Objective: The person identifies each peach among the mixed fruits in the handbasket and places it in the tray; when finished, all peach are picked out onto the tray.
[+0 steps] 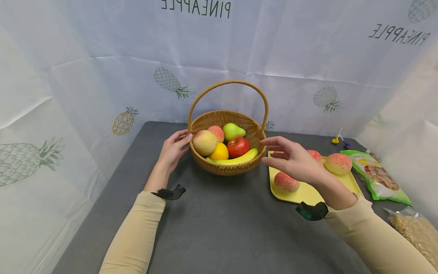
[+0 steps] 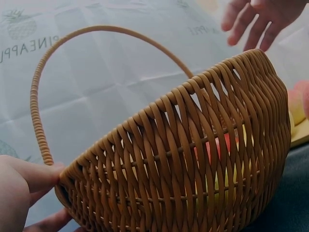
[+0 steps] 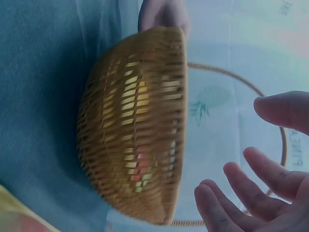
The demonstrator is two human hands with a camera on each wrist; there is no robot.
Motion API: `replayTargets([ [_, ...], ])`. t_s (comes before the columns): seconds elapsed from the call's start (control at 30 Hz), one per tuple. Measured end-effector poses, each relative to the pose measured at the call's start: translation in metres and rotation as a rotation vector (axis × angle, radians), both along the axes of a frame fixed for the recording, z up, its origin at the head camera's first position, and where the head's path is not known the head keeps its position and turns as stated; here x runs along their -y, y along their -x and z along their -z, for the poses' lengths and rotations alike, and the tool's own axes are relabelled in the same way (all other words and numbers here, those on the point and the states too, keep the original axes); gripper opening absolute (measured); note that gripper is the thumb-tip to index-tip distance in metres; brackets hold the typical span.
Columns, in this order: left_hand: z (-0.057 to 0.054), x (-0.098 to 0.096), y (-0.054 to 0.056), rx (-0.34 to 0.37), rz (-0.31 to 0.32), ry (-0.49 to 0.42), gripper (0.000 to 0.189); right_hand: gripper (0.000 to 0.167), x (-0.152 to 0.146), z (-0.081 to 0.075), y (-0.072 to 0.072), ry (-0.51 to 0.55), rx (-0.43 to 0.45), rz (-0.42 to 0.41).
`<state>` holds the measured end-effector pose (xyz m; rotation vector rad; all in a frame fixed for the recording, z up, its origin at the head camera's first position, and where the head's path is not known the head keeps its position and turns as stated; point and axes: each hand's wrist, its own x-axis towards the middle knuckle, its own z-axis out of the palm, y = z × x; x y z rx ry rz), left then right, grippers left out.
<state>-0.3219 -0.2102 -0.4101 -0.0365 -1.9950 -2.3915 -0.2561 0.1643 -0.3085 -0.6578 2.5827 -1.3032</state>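
"PINEAPPLE" is printed mirrored on the white sheet (image 1: 280, 45), seen twice in the head view: top centre and upper right. Bits of it get caught in both wrist views too. Lettering on the green-and-white bag (image 1: 378, 175), far right, can't be made out tbh.

the left hand (image 1: 171, 150) grips the wicker basket (image 1: 226, 170).

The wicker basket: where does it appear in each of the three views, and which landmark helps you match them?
Head view: the wicker basket is at the centre.
Left wrist view: the wicker basket looms large across the lower middle.
Right wrist view: the wicker basket appears turned sideways, its body left of centre.
Shared landmark: the left hand, at the rim in all three.
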Motion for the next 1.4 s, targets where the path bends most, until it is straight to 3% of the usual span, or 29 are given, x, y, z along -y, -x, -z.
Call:
replayTargets([
  [0.4,0.002,-0.001,0.001,-0.010,-0.012,-0.006,0.051,0.047,0.042,-0.014,0.022,-0.060,-0.006,-0.114],
  [0.7,0.000,-0.003,0.003,-0.017,-0.002,-0.009,0.050,0.050,0.064,-0.025,0.052,-0.059,0.120,-0.127],
  [1.13,-0.001,-0.001,0.004,-0.011,0.009,0.000,0.054,0.056,0.097,-0.025,0.090,-0.262,0.076,-0.180],
  [1.4,0.000,-0.002,0.004,-0.007,0.002,-0.013,0.051,0.059,0.115,-0.039,0.108,-0.317,0.067,-0.219],
])
